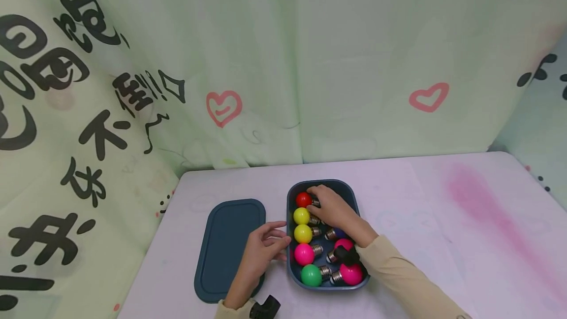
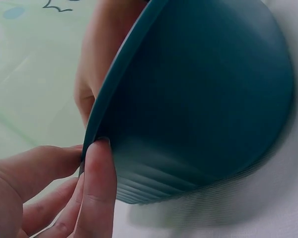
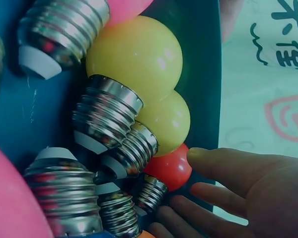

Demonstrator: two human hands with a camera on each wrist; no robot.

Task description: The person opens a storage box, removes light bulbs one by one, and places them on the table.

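Observation:
A dark blue box (image 1: 290,270) on the table holds several round light bulbs with metal screw bases. My left hand (image 1: 261,252) pinches its left rim; in the left wrist view the thumb lies over the rim and a finger (image 2: 98,183) rests on the outer wall. My right hand (image 1: 332,206) reaches into the box's far end beside a red bulb (image 1: 303,199). In the right wrist view its fingers are extended and apart, with the thumb (image 3: 213,161) right at the edge of the red globe. Two yellow bulbs (image 1: 303,234) lie next to it.
A dark blue lid (image 1: 226,240) lies flat left of the box. Nearer bulbs are pink (image 1: 304,254) and green (image 1: 311,275), with a blue bulb (image 1: 340,233) partly under my right arm. A printed pale green curtain (image 1: 345,63) hangs behind the table (image 1: 421,201).

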